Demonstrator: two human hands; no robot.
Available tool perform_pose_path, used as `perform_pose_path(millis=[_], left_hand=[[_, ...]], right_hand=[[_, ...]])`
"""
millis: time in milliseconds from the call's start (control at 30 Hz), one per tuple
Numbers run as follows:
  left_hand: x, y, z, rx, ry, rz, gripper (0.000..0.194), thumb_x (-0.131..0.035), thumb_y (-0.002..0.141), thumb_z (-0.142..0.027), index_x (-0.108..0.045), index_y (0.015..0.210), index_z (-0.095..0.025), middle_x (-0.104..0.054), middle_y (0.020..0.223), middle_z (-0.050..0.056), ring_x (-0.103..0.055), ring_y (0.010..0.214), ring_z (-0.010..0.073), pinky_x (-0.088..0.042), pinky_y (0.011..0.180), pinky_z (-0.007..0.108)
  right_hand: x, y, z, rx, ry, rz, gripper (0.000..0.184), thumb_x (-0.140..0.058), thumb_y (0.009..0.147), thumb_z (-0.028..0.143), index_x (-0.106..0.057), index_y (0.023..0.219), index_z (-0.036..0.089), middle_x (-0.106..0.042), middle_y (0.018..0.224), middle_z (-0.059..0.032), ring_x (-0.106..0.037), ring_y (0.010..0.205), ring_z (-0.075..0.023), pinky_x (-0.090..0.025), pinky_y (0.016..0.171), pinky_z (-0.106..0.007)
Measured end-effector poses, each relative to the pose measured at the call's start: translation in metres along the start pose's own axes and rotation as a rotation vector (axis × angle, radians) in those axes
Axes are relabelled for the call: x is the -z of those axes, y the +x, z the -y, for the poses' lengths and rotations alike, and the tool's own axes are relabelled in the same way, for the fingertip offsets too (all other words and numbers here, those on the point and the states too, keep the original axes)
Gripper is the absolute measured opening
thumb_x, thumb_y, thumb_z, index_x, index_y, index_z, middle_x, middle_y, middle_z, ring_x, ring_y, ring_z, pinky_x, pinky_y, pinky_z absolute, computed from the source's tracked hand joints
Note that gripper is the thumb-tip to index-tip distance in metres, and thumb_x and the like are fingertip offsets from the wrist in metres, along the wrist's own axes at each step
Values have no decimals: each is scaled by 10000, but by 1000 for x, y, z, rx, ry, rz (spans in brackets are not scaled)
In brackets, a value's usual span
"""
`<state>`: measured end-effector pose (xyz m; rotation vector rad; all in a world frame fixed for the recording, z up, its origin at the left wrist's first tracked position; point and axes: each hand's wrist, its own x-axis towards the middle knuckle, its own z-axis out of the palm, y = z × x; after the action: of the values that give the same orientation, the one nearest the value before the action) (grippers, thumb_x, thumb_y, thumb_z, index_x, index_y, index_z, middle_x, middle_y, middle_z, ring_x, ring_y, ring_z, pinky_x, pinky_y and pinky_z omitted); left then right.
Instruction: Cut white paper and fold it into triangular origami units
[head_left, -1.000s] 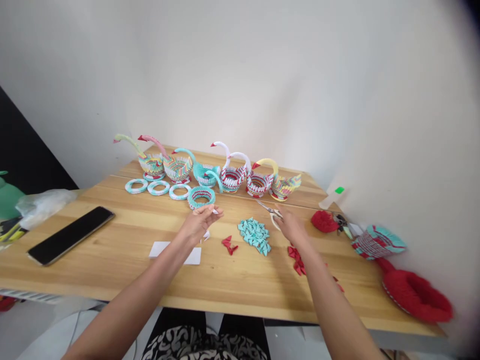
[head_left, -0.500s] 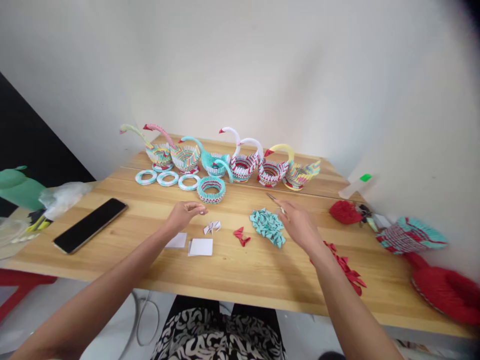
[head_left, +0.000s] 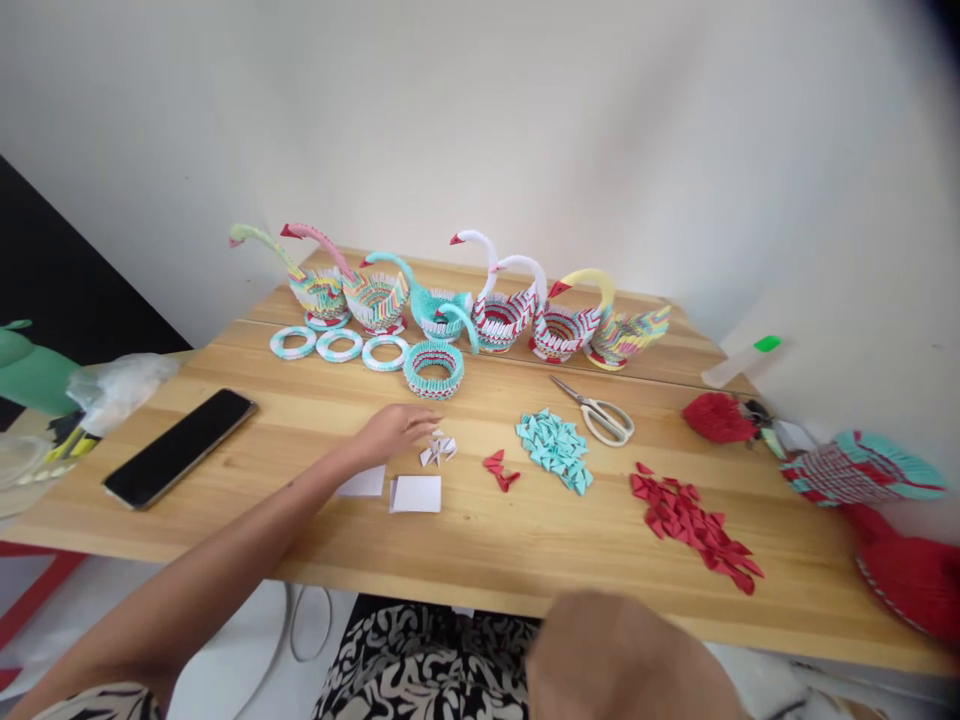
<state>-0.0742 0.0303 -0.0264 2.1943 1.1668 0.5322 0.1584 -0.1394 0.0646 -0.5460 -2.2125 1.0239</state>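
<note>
Tabletop [head_left: 480, 560]: pale grained wood, seam running across toward the rear. Rear: row of folded-paper swans [head_left: 377, 298]. Forward of these: three teal-and-white paper rings [head_left: 340, 357], one deeper teal paper ring [head_left: 434, 388]. Left: black smartphone [head_left: 181, 447]. Centre: white paper slips [head_left: 417, 494], white folded pieces [head_left: 438, 450], a few red folded pieces [head_left: 499, 471]. Right: teal triangle pile [head_left: 555, 448], scissors [head_left: 584, 402] just behind, red triangle pile [head_left: 694, 525].

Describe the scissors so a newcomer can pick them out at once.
On the wooden table, find the yellow-necked paper swan at the back row's right end. In front of it, the scissors lie beside the turquoise paper heap; unlike those folded pieces, they have pointed metal blades and pale looped handles.
</note>
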Motion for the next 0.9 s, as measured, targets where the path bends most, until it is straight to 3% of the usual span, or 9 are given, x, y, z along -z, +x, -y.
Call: perform_pose_path(millis=[67,133,200,300,367,500,633,800,900], left_hand=[[9,-6,0,19,-10,7,341,-456,865,-323,-638,1110,-172,-653,1145,61,-603,1036,198,-437,888,280],[17,-11,2,22,47,24,321,-494,841,-264,-633,1114,-169,-674,1094,66,-618,971,197,-451,830,273],[22,-15,4,2,147,59,333,-522,815,-212,-621,1130,-170,-687,1018,70,-621,893,193,-450,769,264],[23,-17,8,-40,268,138,355,-534,806,-193,-601,1154,-181,-677,971,69,-609,853,192,-429,728,255],[21,-15,10,-69,287,187,325,-538,807,-198,-614,1122,-185,-675,963,65,-607,853,193,-417,714,244],[13,-6,11,-155,231,233,233,-490,853,-235,-659,1007,-191,-680,902,54,-611,808,179,-402,677,223],[10,5,9,-230,102,291,283,-452,888,-313,-645,1071,-214,-690,953,55,-619,836,176,-406,706,214],[20,7,9,-147,-80,341,321,-470,880,-328,-625,1134,-209,-670,1090,55,-618,930,178,-424,794,224],[27,5,4,-79,-128,324,331,-487,866,-346,-634,1120,-191,-684,1057,56,-623,913,176,-435,810,241]], right_hand=[[-3,12,-21,-44,-60,-55,194,-530,877,349,-684,806,255,-664,666,-4,-602,614,-130,-480,578,-245],[-9,28,-47,-116,-315,-163,217,-527,885,312,-663,763,194,-651,679,-23,-577,641,-137,-457,631,-274],[-19,43,-74,-127,-554,-96,163,-568,858,307,-660,843,172,-664,792,-58,-575,762,-179,-451,692,-313],[-35,55,-104,-156,-759,30,350,-660,779,343,-604,1078,170,-642,1011,-101,-547,901,-233,-449,710,-344],[-44,55,-115,-163,-843,53,373,-662,779,333,-587,1106,171,-630,1046,-103,-538,914,-241,-442,689,-345],[-57,45,-127,-98,-890,-16,222,-545,873,233,-593,1082,176,-640,1026,-85,-532,931,-212,-416,688,-325],[-64,37,-133,-38,-835,-88,188,-482,905,178,-600,1051,191,-657,1004,-51,-537,928,-176,-401,716,-308],[-64,37,-135,-46,-753,-87,136,-488,901,165,-622,910,187,-680,916,-14,-546,834,-151,-386,680,-294],[-60,38,-135,-30,-710,-139,123,-515,887,189,-634,902,217,-690,935,-9,-561,842,-156,-393,675,-295]])
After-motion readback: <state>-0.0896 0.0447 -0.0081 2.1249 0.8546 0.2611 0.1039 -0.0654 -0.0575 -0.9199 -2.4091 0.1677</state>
